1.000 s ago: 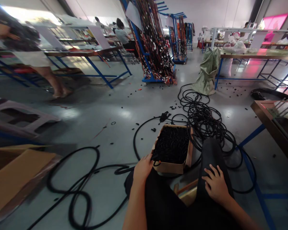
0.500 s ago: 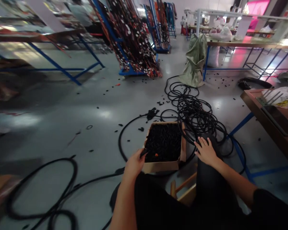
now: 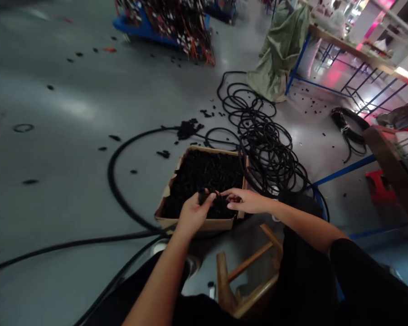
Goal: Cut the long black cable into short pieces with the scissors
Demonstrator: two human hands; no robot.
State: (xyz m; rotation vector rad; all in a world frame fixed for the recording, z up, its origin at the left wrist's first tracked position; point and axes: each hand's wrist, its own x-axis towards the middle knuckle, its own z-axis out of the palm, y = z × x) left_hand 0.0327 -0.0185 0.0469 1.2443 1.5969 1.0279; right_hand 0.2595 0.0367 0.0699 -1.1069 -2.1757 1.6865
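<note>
cardboard box [image 3: 204, 224]: placed close, probably for easy reach | black piece [image 3: 202, 196]: pinched by left hand [image 3: 193, 212] above box's near half, likely steadied for right hand [image 3: 247, 200] | right hand: half-curled beside it, grip cannot be told | black hose [image 3: 268, 144]: heaped right of box

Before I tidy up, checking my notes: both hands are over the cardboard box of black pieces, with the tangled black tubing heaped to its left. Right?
No, the head view shows the tangled black tubing heaped to the right of the cardboard box. The rest stands.
</note>
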